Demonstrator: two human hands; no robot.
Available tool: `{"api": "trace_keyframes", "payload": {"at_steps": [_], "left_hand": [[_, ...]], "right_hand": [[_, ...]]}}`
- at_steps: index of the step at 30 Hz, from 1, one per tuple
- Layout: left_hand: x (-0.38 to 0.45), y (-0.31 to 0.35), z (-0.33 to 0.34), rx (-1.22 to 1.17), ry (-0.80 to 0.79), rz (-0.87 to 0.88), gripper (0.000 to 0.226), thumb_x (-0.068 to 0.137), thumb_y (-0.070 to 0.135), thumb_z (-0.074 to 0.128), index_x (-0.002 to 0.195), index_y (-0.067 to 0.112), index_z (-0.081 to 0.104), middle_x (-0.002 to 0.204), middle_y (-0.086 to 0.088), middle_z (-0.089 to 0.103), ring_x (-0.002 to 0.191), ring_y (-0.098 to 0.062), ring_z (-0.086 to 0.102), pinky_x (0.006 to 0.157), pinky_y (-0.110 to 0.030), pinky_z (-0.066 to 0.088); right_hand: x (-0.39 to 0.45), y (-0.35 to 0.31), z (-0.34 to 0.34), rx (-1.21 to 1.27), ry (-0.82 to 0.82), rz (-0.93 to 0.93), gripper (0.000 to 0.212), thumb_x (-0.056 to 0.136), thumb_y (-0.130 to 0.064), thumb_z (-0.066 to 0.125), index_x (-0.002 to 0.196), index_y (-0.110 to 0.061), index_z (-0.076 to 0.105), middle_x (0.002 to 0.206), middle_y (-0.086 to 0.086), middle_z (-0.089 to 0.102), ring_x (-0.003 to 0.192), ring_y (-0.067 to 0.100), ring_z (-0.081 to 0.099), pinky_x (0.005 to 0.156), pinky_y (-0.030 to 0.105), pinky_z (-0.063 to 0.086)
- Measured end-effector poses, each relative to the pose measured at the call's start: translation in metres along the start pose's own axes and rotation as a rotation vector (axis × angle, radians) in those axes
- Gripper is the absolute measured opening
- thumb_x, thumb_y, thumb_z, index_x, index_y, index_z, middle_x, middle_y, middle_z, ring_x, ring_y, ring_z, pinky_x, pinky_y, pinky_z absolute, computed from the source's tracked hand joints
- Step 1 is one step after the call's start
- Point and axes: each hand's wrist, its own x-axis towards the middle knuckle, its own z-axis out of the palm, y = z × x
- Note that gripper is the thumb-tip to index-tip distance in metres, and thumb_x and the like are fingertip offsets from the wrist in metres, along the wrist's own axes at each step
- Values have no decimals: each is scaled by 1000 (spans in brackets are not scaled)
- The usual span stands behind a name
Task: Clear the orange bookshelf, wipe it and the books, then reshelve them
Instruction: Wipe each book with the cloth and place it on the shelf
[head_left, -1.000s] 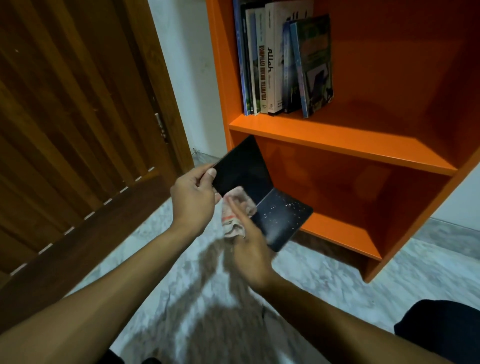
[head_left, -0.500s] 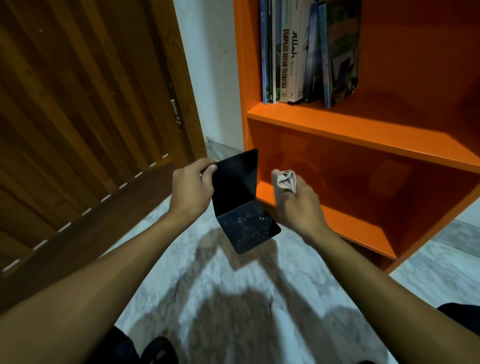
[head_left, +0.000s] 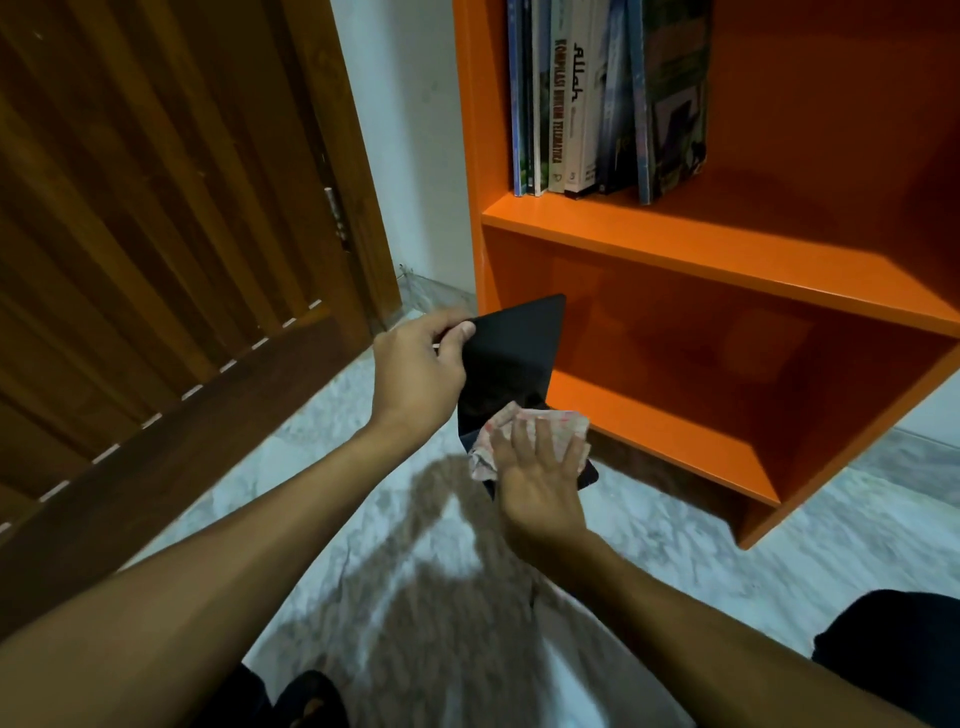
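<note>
The left hand (head_left: 418, 371) is pinching a smooth black folded cover (head_left: 511, 358). The right hand (head_left: 540, 480), fingers flat, is pressing a crumpled pale cloth (head_left: 530, 423) onto it. A white spine (head_left: 577, 93) on the glossy orange bookshelf (head_left: 727, 249) is reading "Allah"

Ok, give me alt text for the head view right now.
The left hand holds a black book open while the right hand presses a cloth flat on its lower half. Behind stands the orange bookshelf, several books upright on its upper shelf.

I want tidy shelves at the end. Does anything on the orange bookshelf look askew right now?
Slightly. On the upper shelf the row of books stands upright, but the rightmost book tilts against its neighbours, its lower edge splayed outward. Nothing looks spilled or damaged.
</note>
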Motion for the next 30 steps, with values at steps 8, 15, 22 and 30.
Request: {"api": "trace_keyframes", "payload": {"at_steps": [8,15,22,30], "left_hand": [[-2,-1,1,42,-37,22,17,97,15,63,104,13,78,90,8,74,86,-5,69,79,-27,61],[0,-17,-10,126,-32,80,18,98,13,62,104,10,78,94,4,76,86,-9,70,79,-20,58],[6,-22,-27,143,29,100,18,99,14,61,107,8,77,96,-1,77,86,-12,70,79,-28,60],[8,-16,-23,95,99,93,19,98,13,62,108,8,77,97,0,76,89,-7,68,81,-19,58]], "right_hand": [[-33,-19,36,297,214,-629,39,83,-4,53,119,-17,63,124,7,68,126,30,57,113,64,26],[-38,-21,8,511,179,-834,18,93,-17,56,103,-5,66,93,8,67,83,14,57,74,27,48],[1,35,-23,537,220,-111,56,74,-2,53,118,-36,52,111,-2,63,94,24,64,77,37,51],[-3,26,-13,253,196,-102,54,87,1,43,131,-28,54,126,4,61,115,30,55,77,35,31]]}}
